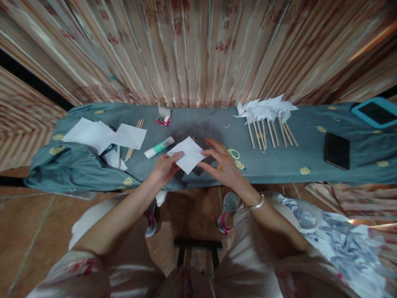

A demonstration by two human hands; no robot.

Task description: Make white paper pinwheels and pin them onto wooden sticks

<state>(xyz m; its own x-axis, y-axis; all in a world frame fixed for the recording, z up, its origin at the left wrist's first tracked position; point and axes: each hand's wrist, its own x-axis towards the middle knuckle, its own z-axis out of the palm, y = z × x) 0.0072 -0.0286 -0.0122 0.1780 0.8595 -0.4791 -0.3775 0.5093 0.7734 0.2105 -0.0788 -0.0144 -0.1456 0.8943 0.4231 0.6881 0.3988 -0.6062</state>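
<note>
A square of white paper (188, 155) is held up over the front of the table, one corner pointing towards me. My left hand (166, 167) pinches its left corner, thumb on top. At the right corner, my right hand (225, 163) has its fingers spread, with fingertips touching the paper's edge. Just left of the paper lies a glue stick (159, 147) with a green and white label. Behind that stands a small opened red box (163, 117) with small metal pieces inside. A pale green ring-shaped item (233, 154) lies beside my right hand.
White paper sheets (89, 134) and wooden sticks (130, 154) lie at the left. White paper pinwheels (268, 109) on sticks lie right of centre. A black phone (337, 151) and a blue-framed device (376, 112) are far right. A pleated curtain (192, 54) hangs behind the cloth-covered table (204, 124).
</note>
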